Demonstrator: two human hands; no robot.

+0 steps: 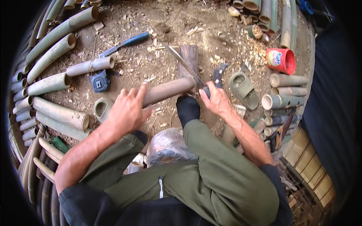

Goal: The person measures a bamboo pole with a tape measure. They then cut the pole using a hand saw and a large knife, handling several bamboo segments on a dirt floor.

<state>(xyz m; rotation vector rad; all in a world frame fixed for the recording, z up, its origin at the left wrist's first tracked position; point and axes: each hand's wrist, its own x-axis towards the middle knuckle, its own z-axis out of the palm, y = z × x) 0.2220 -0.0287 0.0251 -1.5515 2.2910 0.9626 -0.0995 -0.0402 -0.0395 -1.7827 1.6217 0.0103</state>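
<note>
Head view has the bamboo at eleven o'clock, the left hand curling its fingers round it at nine, its tip over the block seemingly for support, while the right hand at two wraps the knife, apparently keeping fingers clear.

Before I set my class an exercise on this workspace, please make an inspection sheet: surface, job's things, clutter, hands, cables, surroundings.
Surface: dirt ground, strewn with wood chips.
Job's things: bamboo piece and long-bladed knife, both held; wood block on the ground beneath the blade.
Clutter: blue tape measure, blue-handled tool, red container, green sandal, clear plastic bag.
Hands: left hand has its fingers on the bamboo's left end; right hand has its fingers around the knife's handle.
Cables: nothing seen.
Surroundings: bamboo lengths stacked on both sides; dark cloth at far right.
</note>
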